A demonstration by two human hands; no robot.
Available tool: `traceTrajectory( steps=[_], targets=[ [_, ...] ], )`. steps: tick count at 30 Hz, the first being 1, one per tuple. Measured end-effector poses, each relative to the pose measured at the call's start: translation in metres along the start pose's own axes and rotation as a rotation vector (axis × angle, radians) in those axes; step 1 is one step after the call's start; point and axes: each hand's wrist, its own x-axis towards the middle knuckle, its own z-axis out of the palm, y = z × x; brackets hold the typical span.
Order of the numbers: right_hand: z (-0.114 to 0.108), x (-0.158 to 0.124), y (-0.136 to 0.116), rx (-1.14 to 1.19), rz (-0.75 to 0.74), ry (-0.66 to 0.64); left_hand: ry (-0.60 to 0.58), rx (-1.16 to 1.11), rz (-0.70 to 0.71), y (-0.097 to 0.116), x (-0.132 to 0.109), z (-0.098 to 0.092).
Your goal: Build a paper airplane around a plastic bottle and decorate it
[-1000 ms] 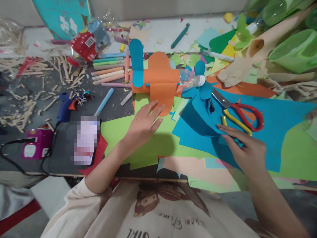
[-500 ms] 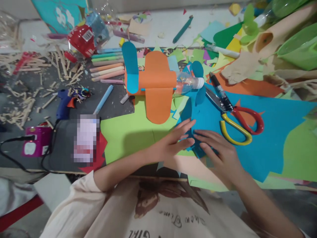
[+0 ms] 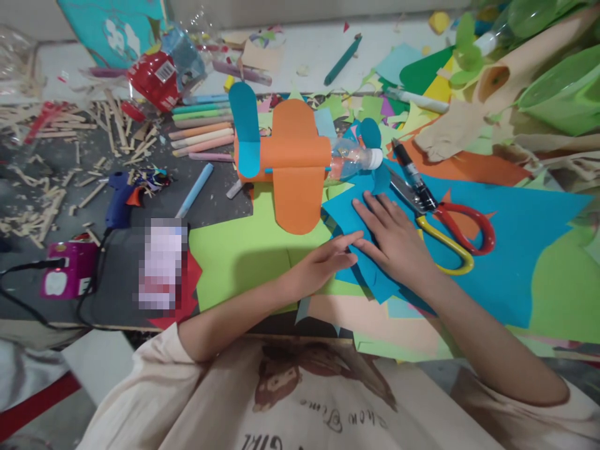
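A piece of blue paper (image 3: 337, 209) lies near the front of the table, tilted over other blue paper. My right hand (image 3: 396, 240) rests flat on its right part, fingers stretched out and spread. At its lower left edge is my left hand (image 3: 323, 262), its index fingertip touching the paper and its thumb a little apart below. Just beyond sits a toy plane made from a clear plastic bottle (image 3: 349, 154), with an orange paper wing (image 3: 300, 203), a blue paper propeller (image 3: 246, 131) and a white cap. Scissors (image 3: 462, 231) with red and yellow handles lie right of my right hand.
A black pen (image 3: 415, 175) lies by the scissors. Green paper (image 3: 234, 250) covers the front middle. To the left are a phone (image 3: 162, 265), a blue glue gun (image 3: 119, 200), a purple power box (image 3: 70, 269) and wooden sticks. Markers (image 3: 201, 134) and paper scraps lie behind.
My right hand has moved up and left, flattening onto the blue paper, which now lies turned more face up. My left hand has drawn slightly left and down.
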Motion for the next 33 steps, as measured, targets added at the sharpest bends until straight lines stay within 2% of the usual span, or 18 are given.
traceTrajectory(
  steps=[5,9,11,14,17,19,23,26,29,31,33],
  targets=[
    [-0.006,0.000,0.027,-0.015,0.060,0.060,-0.038,0.060,0.030,0.004,-0.007,0.002],
    [-0.009,0.003,0.047,-0.026,0.143,0.117,-0.039,0.116,0.099,0.006,-0.024,-0.003],
    [-0.011,0.004,0.052,-0.012,0.165,0.142,0.046,0.186,0.102,0.007,-0.037,-0.013],
    [-0.018,0.005,0.050,0.024,0.178,0.235,0.242,0.317,0.085,0.007,-0.055,-0.037],
    [-0.029,0.004,0.038,0.023,0.175,0.363,0.411,0.415,0.101,0.000,-0.065,-0.059],
    [-0.034,0.004,0.026,0.067,0.167,0.415,0.459,0.456,0.118,-0.007,-0.065,-0.067],
    [-0.028,0.008,-0.001,0.329,0.078,0.232,0.414,0.473,0.124,-0.016,-0.061,-0.066],
    [-0.019,0.013,-0.011,0.302,-0.001,0.099,0.362,0.522,0.146,-0.018,-0.059,-0.060],
    [-0.017,0.015,-0.008,0.296,-0.017,0.034,0.341,0.646,0.222,-0.017,-0.059,-0.061],
    [-0.021,0.012,-0.003,0.316,-0.025,0.017,0.407,0.776,0.333,-0.015,-0.057,-0.066],
    [-0.025,0.008,0.003,0.322,-0.008,0.012,0.545,0.958,0.457,-0.009,-0.053,-0.073]
  ],
)
